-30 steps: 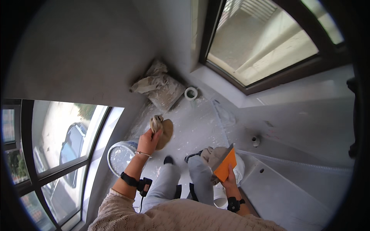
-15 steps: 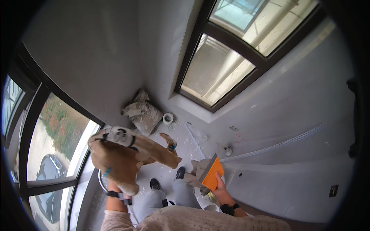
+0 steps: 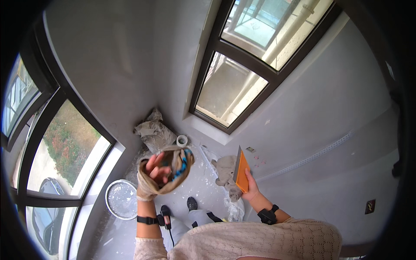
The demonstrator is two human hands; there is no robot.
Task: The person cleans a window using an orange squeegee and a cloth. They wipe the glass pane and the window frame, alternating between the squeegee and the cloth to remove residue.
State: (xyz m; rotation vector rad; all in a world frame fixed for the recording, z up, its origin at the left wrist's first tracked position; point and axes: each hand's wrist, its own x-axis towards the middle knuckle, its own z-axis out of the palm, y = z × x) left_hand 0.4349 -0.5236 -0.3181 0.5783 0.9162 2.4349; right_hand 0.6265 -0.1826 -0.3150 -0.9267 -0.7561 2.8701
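Observation:
Several fingers of my left hand [image 3: 158, 169] show through the opening of a tan cloth piece [image 3: 177, 185] with blue marks inside. The cloth wraps round the hand and wrist; its exact kind is unclear. Those fingers are bent and slightly apart, and the hand carries the cloth. On the right, my right hand [image 3: 251, 187] is closed round a wide putty knife [image 3: 243, 174] with an orange body and a thin dark blade edge. That blade points up and away from me, apart from the wall.
A white-rimmed bucket [image 3: 108, 203] stands by the left window [image 3: 65, 147]. A dusty sack [image 3: 155, 135] and a white roll [image 3: 182, 141] lie in the corner. Grey-brown crumpled material [image 3: 227, 170] and clear plastic [image 3: 235, 210] lie near the right wall, where a perforated strip [image 3: 303, 157] runs.
My left hand has moved right, and the cloth has turned so its opening and my fingers show. The putty knife is more upright. The view has shifted, bringing the bucket into sight.

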